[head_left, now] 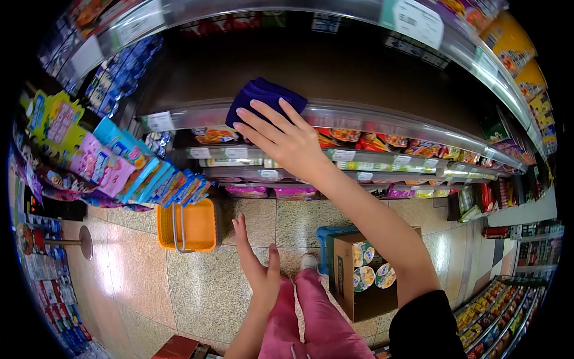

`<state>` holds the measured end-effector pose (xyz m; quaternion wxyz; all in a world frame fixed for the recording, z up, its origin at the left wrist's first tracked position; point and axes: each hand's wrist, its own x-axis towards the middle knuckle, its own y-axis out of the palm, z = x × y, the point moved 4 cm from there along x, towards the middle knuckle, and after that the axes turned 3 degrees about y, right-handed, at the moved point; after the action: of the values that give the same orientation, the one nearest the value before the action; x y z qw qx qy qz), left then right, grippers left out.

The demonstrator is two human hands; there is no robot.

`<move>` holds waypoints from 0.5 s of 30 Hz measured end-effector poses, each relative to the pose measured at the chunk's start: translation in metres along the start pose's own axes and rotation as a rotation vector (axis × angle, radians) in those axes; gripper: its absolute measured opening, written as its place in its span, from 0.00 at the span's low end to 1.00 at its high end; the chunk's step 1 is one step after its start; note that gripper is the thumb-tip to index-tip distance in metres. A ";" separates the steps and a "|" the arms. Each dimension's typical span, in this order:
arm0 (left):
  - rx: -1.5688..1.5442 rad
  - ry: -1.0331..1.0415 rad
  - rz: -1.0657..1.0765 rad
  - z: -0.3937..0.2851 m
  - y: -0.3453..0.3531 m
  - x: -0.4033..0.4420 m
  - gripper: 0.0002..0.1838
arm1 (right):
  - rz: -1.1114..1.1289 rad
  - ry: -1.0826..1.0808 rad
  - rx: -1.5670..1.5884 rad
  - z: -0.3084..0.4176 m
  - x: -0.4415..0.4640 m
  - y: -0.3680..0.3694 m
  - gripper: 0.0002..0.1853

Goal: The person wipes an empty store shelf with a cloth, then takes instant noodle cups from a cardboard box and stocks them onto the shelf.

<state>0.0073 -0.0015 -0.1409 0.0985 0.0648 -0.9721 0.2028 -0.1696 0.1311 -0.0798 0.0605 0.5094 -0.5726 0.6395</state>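
Note:
A folded dark purple cloth lies over the front edge of a brown shelf. My right hand presses on the cloth from above, its fingers stretched out across the fabric and the clear price rail. Lower down, my left hand hangs in the air over the floor, fingers apart, holding nothing. It is nearest to my legs and an orange basket.
Hanging snack packets jut out at the left. Lower shelves hold packaged food. An open cardboard box with round-lidded cups stands on the right of my legs, beside a blue frame. A pole with a round base is at the left.

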 end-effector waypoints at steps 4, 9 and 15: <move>0.036 0.124 0.054 -0.028 0.035 0.026 0.43 | -0.029 0.065 -0.006 -0.031 -0.033 -0.030 0.27; 0.060 0.340 0.089 -0.074 0.080 0.054 0.41 | -0.035 0.114 -0.073 -0.072 -0.078 -0.067 0.26; 0.095 0.536 0.131 -0.114 0.141 0.073 0.40 | -0.048 0.207 -0.208 -0.127 -0.141 -0.120 0.25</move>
<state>-0.0682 0.1667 -0.0762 0.3358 -0.0498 -0.9028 0.2642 -0.0980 0.3436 -0.0788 0.1868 0.4453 -0.6142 0.6242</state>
